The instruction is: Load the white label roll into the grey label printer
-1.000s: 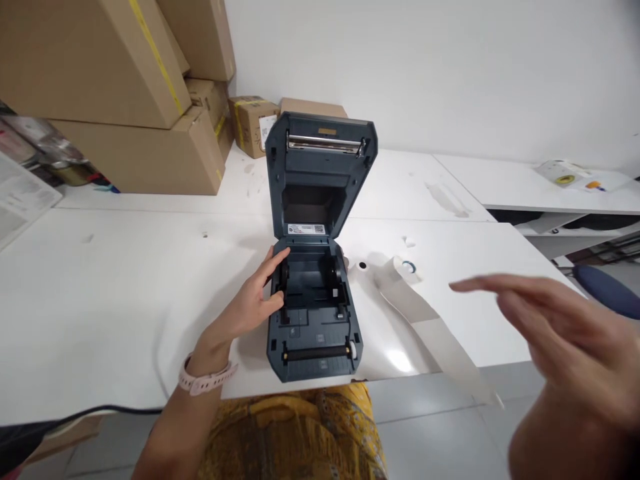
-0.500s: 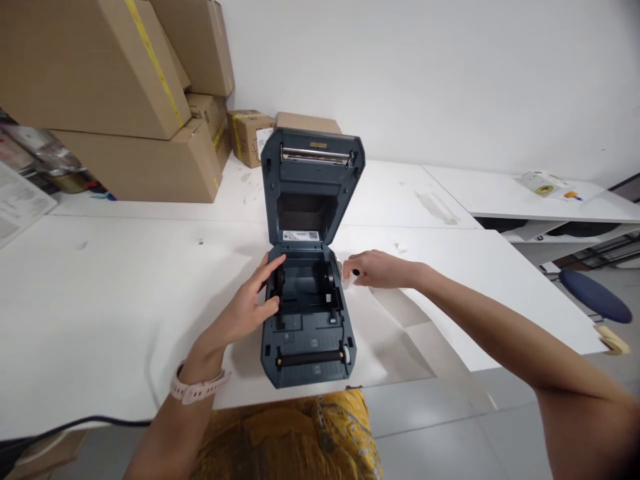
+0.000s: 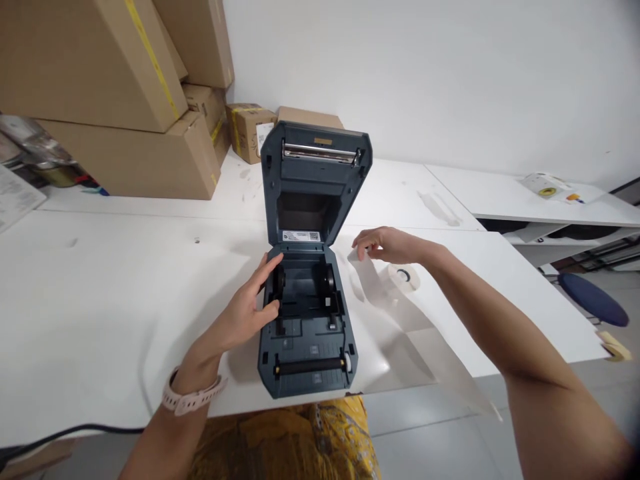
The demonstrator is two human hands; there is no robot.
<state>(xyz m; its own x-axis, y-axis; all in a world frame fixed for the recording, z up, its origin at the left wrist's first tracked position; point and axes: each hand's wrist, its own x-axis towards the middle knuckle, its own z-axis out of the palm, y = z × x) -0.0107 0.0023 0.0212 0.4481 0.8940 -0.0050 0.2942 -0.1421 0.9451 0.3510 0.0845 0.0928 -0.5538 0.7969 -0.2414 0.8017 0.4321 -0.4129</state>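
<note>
A dark label printer (image 3: 310, 343) stands on the table with its lid (image 3: 315, 180) raised. Its media bay (image 3: 303, 290) holds no roll. My left hand (image 3: 247, 303) grips the printer's left rim, thumb and index finger apart over the edge, other fingers partly hidden. To the printer's right, my right hand (image 3: 383, 245) pinches the end of a long pale paper strip (image 3: 400, 313). This strip slopes down and hangs past the table's front edge. Just below my right hand lies a white label roll (image 3: 401, 277); whether the strip joins it I cannot tell.
Cardboard boxes (image 3: 135, 160) are stacked at the back left, with a smaller box (image 3: 245, 133) behind the printer. A black cable (image 3: 75, 432) runs along the front left. A blue stool (image 3: 593, 299) stands at the right, beyond the white table (image 3: 100, 293).
My right hand has moved right and up, away from the printer's side, lifting the strip's end. The label roll now shows on the table. My left hand stays on the printer.
</note>
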